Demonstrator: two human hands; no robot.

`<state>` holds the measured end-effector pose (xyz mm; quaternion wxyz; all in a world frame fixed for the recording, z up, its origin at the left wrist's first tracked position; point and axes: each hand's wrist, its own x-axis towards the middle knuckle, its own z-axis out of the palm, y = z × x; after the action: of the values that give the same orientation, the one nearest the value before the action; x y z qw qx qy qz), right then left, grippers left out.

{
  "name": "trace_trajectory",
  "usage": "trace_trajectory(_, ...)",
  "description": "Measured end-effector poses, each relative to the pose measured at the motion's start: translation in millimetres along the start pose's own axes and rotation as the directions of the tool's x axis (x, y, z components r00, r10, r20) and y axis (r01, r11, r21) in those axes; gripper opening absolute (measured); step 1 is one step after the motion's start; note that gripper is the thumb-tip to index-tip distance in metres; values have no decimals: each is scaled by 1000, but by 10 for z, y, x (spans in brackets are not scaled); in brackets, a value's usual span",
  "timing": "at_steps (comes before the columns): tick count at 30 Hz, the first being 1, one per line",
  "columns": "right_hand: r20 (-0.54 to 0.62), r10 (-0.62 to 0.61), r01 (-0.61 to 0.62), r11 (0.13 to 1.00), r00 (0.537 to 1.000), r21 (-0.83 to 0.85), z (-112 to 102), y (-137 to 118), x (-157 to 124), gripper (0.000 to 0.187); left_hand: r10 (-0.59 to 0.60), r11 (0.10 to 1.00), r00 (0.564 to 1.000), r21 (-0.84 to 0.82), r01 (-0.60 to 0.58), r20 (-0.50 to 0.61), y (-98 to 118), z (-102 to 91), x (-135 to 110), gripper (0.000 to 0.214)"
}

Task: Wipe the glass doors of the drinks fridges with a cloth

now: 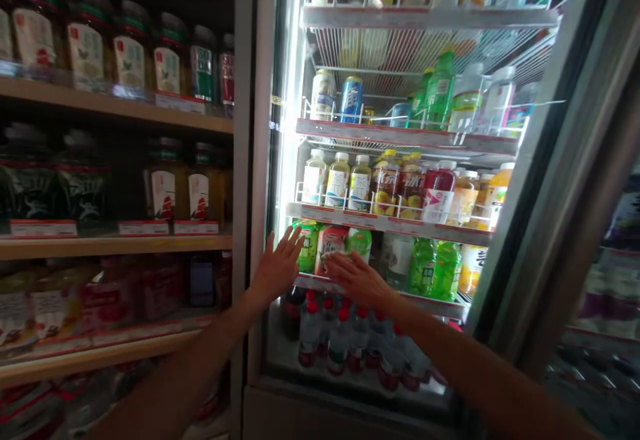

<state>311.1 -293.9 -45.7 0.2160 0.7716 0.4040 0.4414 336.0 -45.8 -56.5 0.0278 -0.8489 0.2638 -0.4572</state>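
My left hand [279, 265] reaches toward the left side of a lit drinks cooler, its fingers stretched out and spread. Just beyond its fingertips stands a green-labelled bottle [307, 245]. My right hand [356, 276] is in front of a red-labelled bottle [330, 243], fingers extended to the left and partly covering it. A pale patch shows by those fingers; I cannot make out whether it belongs to the label. Beside it is another green bottle [360, 243]. Whether either hand touches a bottle or glass cannot be told.
Below the hands, red-capped bottles [343, 340] stand on the cooler floor. A wire-fronted shelf [385, 220] above holds several juice and tea bottles. Wooden shelves [115, 247] with drinks are on the left. A metal door frame [565, 220] rises on the right.
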Motion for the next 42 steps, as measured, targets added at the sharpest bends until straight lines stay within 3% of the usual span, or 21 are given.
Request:
trace_trajectory(2, -4, -22, 22, 1000, 1000, 1, 32, 12, 125, 48, -28, 1000, 1000, 4, 28, 10, -105, 8, -49, 60)
trace_trajectory(7, -63, 240, -242, 970, 969, -20, 18, 144, 557, 56, -107, 994, 994, 34, 106, 33, -312, 2, -110, 58)
trace_trajectory(10, -19, 61, -61, 998, 998, 10, 105, -41, 573, 48, -108, 994, 993, 39, 106, 50, -357, 4, -138, 57)
trace_trajectory(13, 29, -99, 97, 994, 995, 54, 150, -121, 628, 42, -96, 995, 994, 36, 94, 45, -407, 14, -153, 57)
trace_trajectory(16, -11, 72, -72, 997, 997, 40, 97, 16, 874, 50, -114, 992, 993, 48, 114, 16, -488, 15, -154, 58)
trace_trajectory(19, -68, 225, -223, 974, 972, 31, 109, 27, 1019, 49, -137, 989, 991, 62, 137, -2, -565, 3, -170, 58)
trace_trajectory(20, -71, 201, -199, 979, 977, 30, 152, -41, 992, 47, -135, 989, 991, 66, 135, -3, -584, -4, -183, 57)
trace_trajectory(22, -57, 33, -32, 999, 998, 27, 278, -233, 851, 43, -121, 990, 993, 72, 121, 0, -609, -19, -217, 57)
trace_trajectory(25, -46, -191, 193, 981, 981, 31, 407, -382, 649, 36, -95, 992, 995, 84, 93, 19, -617, -44, -259, 57)
trace_trajectory(27, -64, -124, 126, 992, 990, 25, 363, -268, 648, 39, -80, 993, 996, 92, 77, 33, -596, -56, -258, 57)
trace_trajectory(31, -122, 213, -215, 977, 969, -5, 154, 61, 700, 50, -40, 995, 998, 95, 35, 52, -462, -48, -192, 58)
trace_trajectory(33, -108, 197, -201, 979, 974, -26, 133, 26, 543, 49, -9, 996, 999, 88, 5, 43, -357, -32, -153, 57)
trace_trajectory(36, -49, -53, 51, 998, 997, -38, 188, -162, 143, 43, 67, 995, 997, 79, -69, 23, -198, -18, -103, 56)
trace_trajectory(38, -45, -120, 118, 992, 992, -51, 174, -156, -37, 42, 108, 991, 994, 79, -109, 19, -107, -27, -65, 56)
trace_trajectory(40, -82, -23, 17, 997, 996, -79, 76, 20, -71, 46, 125, 989, 992, 78, -126, 19, -23, -45, -13, 56)
trace_trajectory(42, -124, 175, -187, 978, 977, -95, -62, 256, -30, 51, 132, 988, 991, 75, -133, 16, 64, -64, 52, 56)
